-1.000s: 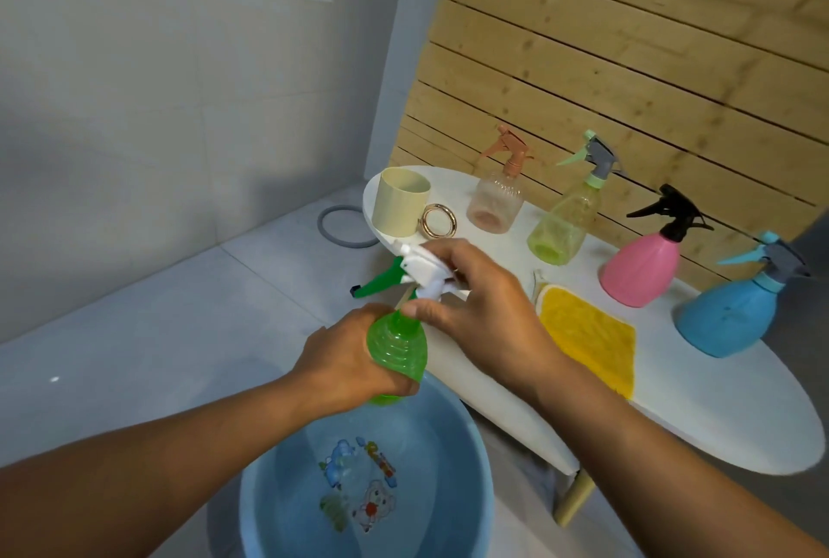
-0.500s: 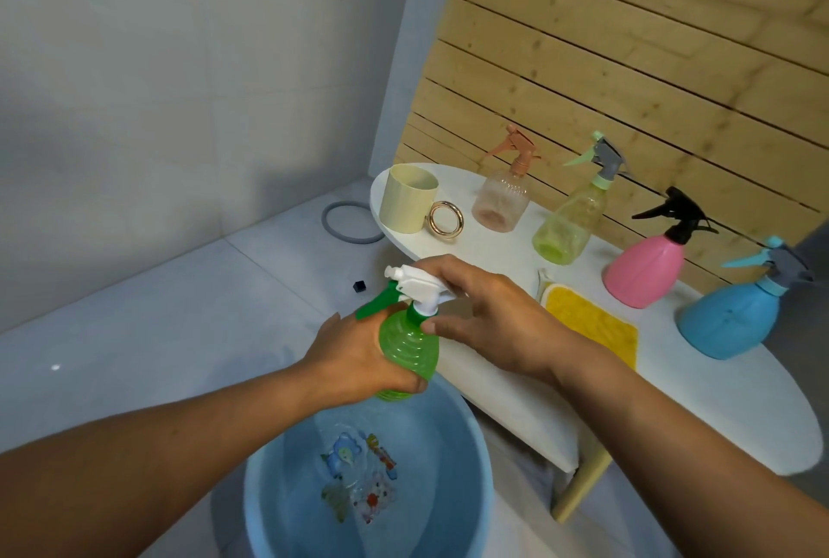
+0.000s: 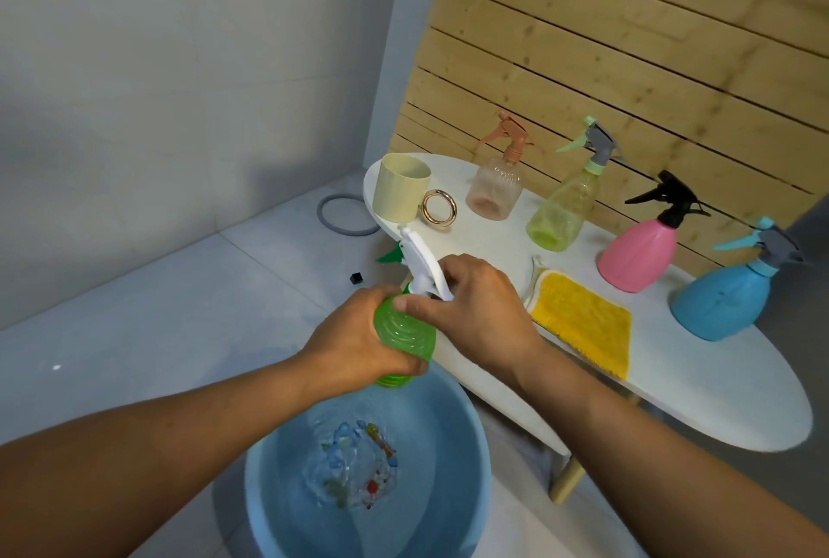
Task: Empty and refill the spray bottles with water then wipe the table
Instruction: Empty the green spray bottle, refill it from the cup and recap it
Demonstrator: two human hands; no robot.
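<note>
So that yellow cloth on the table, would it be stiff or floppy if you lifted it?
Probably floppy: the yellow cloth lies flat on the table and looks thin and fuzzy. Likely light, and unlikely to slide easily, given its nap.

Translucent ribbed green plastic bottle [image 3: 403, 333]; glossy blue plastic basin [image 3: 269, 512]; fuzzy yellow cloth [image 3: 583, 324]; smooth matt white table [image 3: 717, 400]; knotty planked wood wall [image 3: 628, 42]; shiny metal ring [image 3: 438, 207].

Your white oval table [image 3: 700, 400], bearing cream plastic cup [image 3: 400, 192], gold ring [image 3: 439, 207], four spray bottles, yellow cloth [image 3: 583, 324].
</note>
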